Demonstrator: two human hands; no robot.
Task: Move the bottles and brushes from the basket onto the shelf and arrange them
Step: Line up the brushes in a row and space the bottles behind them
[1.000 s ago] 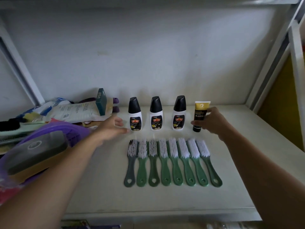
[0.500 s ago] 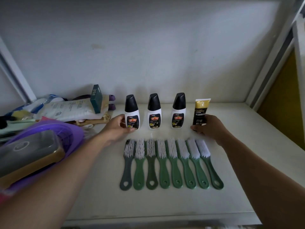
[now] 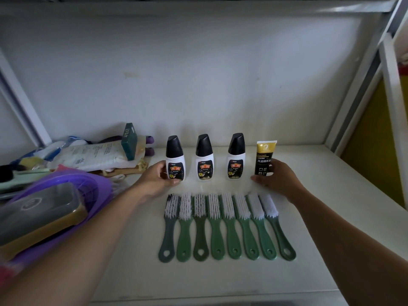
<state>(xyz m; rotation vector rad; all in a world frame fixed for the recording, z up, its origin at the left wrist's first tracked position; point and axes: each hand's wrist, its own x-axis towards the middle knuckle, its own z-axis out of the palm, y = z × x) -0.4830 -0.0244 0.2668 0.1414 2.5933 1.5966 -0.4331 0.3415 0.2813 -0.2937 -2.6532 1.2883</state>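
Note:
Three white bottles with black caps stand in a row on the white shelf (image 3: 331, 195): a left bottle (image 3: 175, 155), a middle bottle (image 3: 204, 157) and a right bottle (image 3: 235, 155). My left hand (image 3: 157, 181) grips the left bottle at its base. A black and gold tube (image 3: 263, 154) stands upright at the row's right end, with my right hand (image 3: 279, 181) closed around its lower part. In front lies a row of several green-handled brushes (image 3: 227, 224) with white bristles, side by side, handles toward me.
A purple basket (image 3: 97, 191) sits at the left edge and holds a dark and tan box (image 3: 39, 210). Behind it lies a heap of packets and a green box (image 3: 129, 141). A white back wall and slanted frame bars enclose the shelf.
My left hand reached forward and closed on the left bottle. My right hand slid down the tube to hold its base. The bottles and brushes stayed in place.

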